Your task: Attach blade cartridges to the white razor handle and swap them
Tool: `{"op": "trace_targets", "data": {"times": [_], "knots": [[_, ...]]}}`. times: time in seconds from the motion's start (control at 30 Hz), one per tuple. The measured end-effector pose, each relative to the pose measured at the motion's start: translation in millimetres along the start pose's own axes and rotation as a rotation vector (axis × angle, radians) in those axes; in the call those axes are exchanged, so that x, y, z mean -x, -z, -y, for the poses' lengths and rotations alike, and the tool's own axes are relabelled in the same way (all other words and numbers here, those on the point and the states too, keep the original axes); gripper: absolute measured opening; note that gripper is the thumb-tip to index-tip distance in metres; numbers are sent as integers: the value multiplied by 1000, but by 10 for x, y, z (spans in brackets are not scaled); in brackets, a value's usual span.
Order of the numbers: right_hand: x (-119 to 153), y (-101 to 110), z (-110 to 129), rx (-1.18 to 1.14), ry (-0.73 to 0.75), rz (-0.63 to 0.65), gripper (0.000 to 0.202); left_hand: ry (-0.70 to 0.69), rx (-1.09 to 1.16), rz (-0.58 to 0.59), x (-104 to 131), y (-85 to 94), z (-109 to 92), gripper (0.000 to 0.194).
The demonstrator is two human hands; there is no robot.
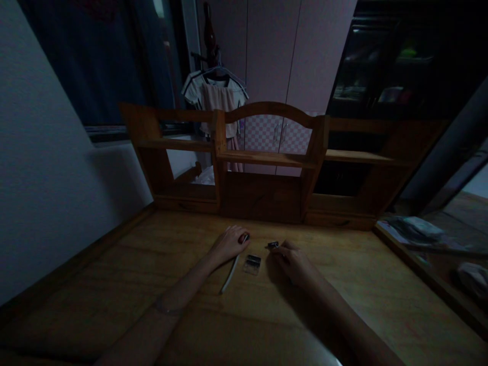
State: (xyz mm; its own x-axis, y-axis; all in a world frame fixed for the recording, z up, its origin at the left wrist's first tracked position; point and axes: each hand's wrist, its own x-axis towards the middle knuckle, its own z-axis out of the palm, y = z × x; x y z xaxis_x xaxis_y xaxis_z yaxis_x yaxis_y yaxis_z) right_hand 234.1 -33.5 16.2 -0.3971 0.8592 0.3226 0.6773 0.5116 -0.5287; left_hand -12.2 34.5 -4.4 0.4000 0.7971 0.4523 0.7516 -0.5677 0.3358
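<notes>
Curled around a small dark, rounded object (244, 237), the left hand (230, 240) grips it at the thumb side; I can't make out what the object is. On the right, I see the fingertips of the right hand (288, 258) pinching a small black piece (272, 245), held just above or on the wooden desk (240, 325); the dim light won't let me tell which. Between the two hands, nearer to me, a small clear case (252, 265) with a dark upper part lies on the desk, touched by neither. From below the left hand a pale, slender strip (229, 276) slants toward me, just left of the case. Beyond both hands I have a wooden shelf unit (267, 158) along the desk's far edge, and clothes (218, 96) on a hanger behind it.
</notes>
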Motion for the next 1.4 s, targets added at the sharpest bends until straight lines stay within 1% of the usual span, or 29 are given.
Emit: {"op": "trace_targets", "data": {"times": [0.2, 0.37, 0.57, 0.73, 0.87, 1.0, 1.4], "knots": [[12, -30, -21, 38, -51, -14, 28, -1, -3, -19, 14, 14, 14, 16], [34, -38, 5, 40, -53, -49, 27, -14, -20, -28, 33, 11, 20, 16], [52, 22, 50, 73, -30, -52, 23, -11, -16, -26, 30, 5, 19, 16], [53, 73, 119, 80, -31, -125, 23, -12, -1, -24, 31, 6, 21, 17], [61, 91, 160, 68, -21, -180, 32, -25, -5, -39, 36, 13, 18, 17], [63, 77, 158, 43, -28, -187, 37, -32, -9, -49, 38, 22, 13, 19], [61, 63, 142, 43, -24, -173, 30, -35, 22, -46, 38, 31, 18, 18]]}}
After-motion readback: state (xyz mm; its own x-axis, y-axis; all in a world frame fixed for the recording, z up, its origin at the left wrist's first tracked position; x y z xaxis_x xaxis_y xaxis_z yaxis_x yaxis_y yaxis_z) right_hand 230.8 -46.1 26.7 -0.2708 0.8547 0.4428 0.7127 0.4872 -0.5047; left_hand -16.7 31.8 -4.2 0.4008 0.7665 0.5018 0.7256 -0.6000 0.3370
